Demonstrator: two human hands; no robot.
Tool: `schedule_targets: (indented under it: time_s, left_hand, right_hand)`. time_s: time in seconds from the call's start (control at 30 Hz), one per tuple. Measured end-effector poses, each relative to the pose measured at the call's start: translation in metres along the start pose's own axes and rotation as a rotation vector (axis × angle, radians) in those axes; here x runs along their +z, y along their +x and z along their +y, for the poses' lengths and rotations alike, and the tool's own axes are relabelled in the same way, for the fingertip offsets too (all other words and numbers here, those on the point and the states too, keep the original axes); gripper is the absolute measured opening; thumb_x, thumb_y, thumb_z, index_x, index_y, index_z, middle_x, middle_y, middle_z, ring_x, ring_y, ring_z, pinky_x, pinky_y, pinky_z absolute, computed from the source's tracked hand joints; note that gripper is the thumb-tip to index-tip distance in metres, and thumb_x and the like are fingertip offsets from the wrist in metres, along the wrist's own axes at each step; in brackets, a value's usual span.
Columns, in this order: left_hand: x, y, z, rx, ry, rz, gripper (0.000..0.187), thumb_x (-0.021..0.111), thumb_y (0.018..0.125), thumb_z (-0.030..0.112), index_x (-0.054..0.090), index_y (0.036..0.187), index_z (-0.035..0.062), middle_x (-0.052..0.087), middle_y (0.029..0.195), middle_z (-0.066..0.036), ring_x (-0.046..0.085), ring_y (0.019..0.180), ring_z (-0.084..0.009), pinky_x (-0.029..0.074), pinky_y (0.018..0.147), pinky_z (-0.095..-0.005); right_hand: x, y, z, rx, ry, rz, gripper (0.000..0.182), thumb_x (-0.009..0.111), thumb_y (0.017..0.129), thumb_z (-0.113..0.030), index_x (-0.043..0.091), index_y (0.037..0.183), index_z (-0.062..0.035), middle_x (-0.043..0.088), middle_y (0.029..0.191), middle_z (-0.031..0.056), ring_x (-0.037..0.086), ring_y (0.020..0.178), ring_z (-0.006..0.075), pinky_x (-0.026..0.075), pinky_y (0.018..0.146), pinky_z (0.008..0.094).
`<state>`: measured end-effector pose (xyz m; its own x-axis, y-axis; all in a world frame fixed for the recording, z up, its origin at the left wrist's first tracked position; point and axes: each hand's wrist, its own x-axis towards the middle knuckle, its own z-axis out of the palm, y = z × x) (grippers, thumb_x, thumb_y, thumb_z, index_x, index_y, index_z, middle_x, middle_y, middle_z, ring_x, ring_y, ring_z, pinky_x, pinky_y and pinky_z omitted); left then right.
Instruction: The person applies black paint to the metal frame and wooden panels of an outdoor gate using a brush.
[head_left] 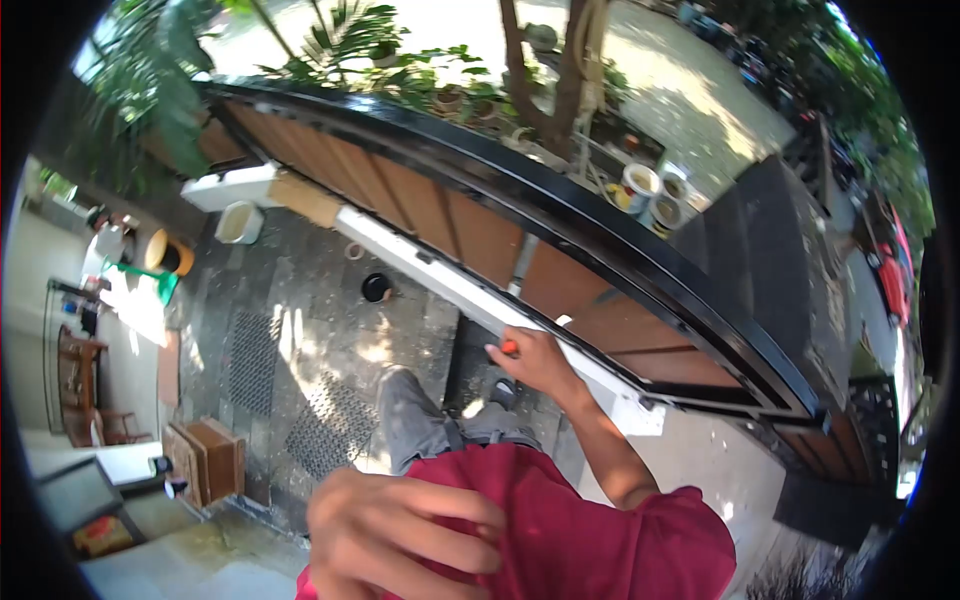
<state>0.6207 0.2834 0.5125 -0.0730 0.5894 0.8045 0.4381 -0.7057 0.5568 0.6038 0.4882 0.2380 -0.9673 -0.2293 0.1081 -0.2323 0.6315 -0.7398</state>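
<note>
Right hand (535,360) — fingers clamped on small orange-tipped tool (508,347), pressed to white rail (440,280) of gate for steady contact; left hand (400,535) near camera, fingers loosely curled, empty.

Right hand (535,358) on white beam (450,285) along fence (560,215), left hand (405,535) nearer.

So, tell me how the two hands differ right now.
The right hand is stretched out to the white rail along the gate, while the left hand is close to the camera against the red shirt. The right hand's grip is closed around a small orange-tipped object; the left hand holds nothing, fingers loosely curled. The right hand looks small and sharp, the left large and blurred. Both are bare.
</note>
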Motion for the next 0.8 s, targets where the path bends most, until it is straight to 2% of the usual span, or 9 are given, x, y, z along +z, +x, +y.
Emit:
schedule_targets:
  time_s: [0.07, 0.13, 0.27, 0.4, 0.47, 0.53, 0.63, 0.7, 0.8]
  left_hand:
    - [-0.006, -0.027, -0.006, -0.041, 0.003, 0.092, 0.040, 0.061, 0.095, 0.037, 0.058, 0.069, 0.0074, 0.064, 0.066, -0.011, 0.062, 0.063, -0.0276, 0.053, 0.060, -0.0418]
    - [-0.016, -0.056, -0.013, -0.102, 0.051, 0.263, 0.042, 0.066, 0.093, 0.040, 0.062, 0.073, 0.0036, 0.062, 0.067, -0.011, 0.058, 0.059, -0.0258, 0.046, 0.056, -0.0366]
    - [-0.029, -0.131, -0.012, -0.572, 0.411, 0.767, 0.043, 0.070, 0.088, 0.041, 0.051, 0.074, 0.0045, 0.049, 0.060, -0.005, 0.049, 0.059, -0.0189, 0.042, 0.057, -0.0341]
    - [-0.072, -0.185, -0.019, -0.821, 0.364, 0.927, 0.037, 0.066, 0.089, 0.031, 0.043, 0.075, 0.0058, 0.043, 0.062, -0.005, 0.044, 0.061, -0.0166, 0.041, 0.061, -0.0333]
    - [-0.104, -0.198, -0.028, -0.824, 0.284, 0.879, 0.036, 0.066, 0.089, 0.030, 0.043, 0.075, 0.0053, 0.043, 0.062, -0.005, 0.044, 0.062, -0.0163, 0.041, 0.062, -0.0335]
    - [-0.135, -0.200, -0.032, -0.815, 0.214, 0.850, 0.035, 0.065, 0.090, 0.028, 0.043, 0.076, 0.0049, 0.042, 0.063, -0.005, 0.043, 0.062, -0.0161, 0.041, 0.063, -0.0337]
    - [-0.177, -0.195, -0.037, -0.844, 0.170, 0.660, 0.032, 0.065, 0.091, 0.026, 0.044, 0.080, 0.0042, 0.045, 0.065, -0.006, 0.044, 0.064, -0.0163, 0.041, 0.065, -0.0339]
    - [-0.195, -0.187, -0.045, -0.814, 0.059, 0.551, 0.031, 0.065, 0.090, 0.025, 0.045, 0.081, 0.0041, 0.045, 0.065, -0.007, 0.045, 0.064, -0.0166, 0.041, 0.066, -0.0339]
    - [-0.204, -0.171, -0.062, -0.807, -0.204, 0.361, 0.026, 0.065, 0.090, 0.022, 0.048, 0.083, 0.0028, 0.049, 0.068, -0.009, 0.048, 0.064, -0.0170, 0.043, 0.064, -0.0331]
  right_hand:
    - [0.004, 0.001, 0.000, -0.026, 0.052, 0.046, 0.030, 0.073, 0.085, -0.029, 0.057, 0.078, -0.0040, 0.063, 0.071, 0.0149, 0.063, 0.067, 0.0364, 0.049, 0.060, 0.0433]
    - [0.010, 0.003, -0.001, 0.033, 0.083, -0.012, 0.029, 0.071, 0.086, -0.030, 0.057, 0.081, -0.0047, 0.064, 0.072, 0.0147, 0.063, 0.068, 0.0368, 0.049, 0.061, 0.0436]
    - [0.019, 0.005, -0.011, 0.027, 0.177, -0.036, 0.023, 0.069, 0.085, -0.024, 0.057, 0.088, -0.0043, 0.065, 0.079, 0.0147, 0.064, 0.072, 0.0369, 0.050, 0.064, 0.0443]
    - [0.029, 0.014, -0.019, 0.098, 0.179, 0.009, 0.023, 0.068, 0.081, -0.020, 0.058, 0.096, -0.0049, 0.066, 0.080, 0.0148, 0.065, 0.073, 0.0363, 0.051, 0.065, 0.0444]
    - [0.037, 0.022, -0.026, 0.095, 0.180, 0.000, 0.029, 0.068, 0.079, -0.018, 0.058, 0.103, -0.0056, 0.067, 0.082, 0.0143, 0.066, 0.074, 0.0360, 0.051, 0.066, 0.0441]
    - [0.041, 0.032, -0.041, 0.147, 0.141, 0.056, 0.025, 0.069, 0.078, -0.017, 0.059, 0.098, -0.0052, 0.067, 0.082, 0.0136, 0.066, 0.074, 0.0359, 0.052, 0.066, 0.0437]
    - [0.054, 0.041, -0.065, 0.137, 0.104, 0.330, 0.021, 0.068, 0.077, -0.018, 0.060, 0.089, -0.0033, 0.066, 0.078, 0.0136, 0.065, 0.071, 0.0350, 0.052, 0.067, 0.0437]
    - [0.053, 0.034, -0.084, 0.267, 0.095, 0.445, 0.019, 0.069, 0.078, -0.019, 0.062, 0.085, -0.0026, 0.067, 0.080, 0.0160, 0.065, 0.073, 0.0375, 0.052, 0.069, 0.0440]
    - [0.055, 0.005, -0.107, 0.417, 0.027, 0.650, 0.021, 0.070, 0.080, -0.020, 0.065, 0.091, -0.0030, 0.069, 0.085, 0.0188, 0.066, 0.079, 0.0390, 0.053, 0.072, 0.0438]
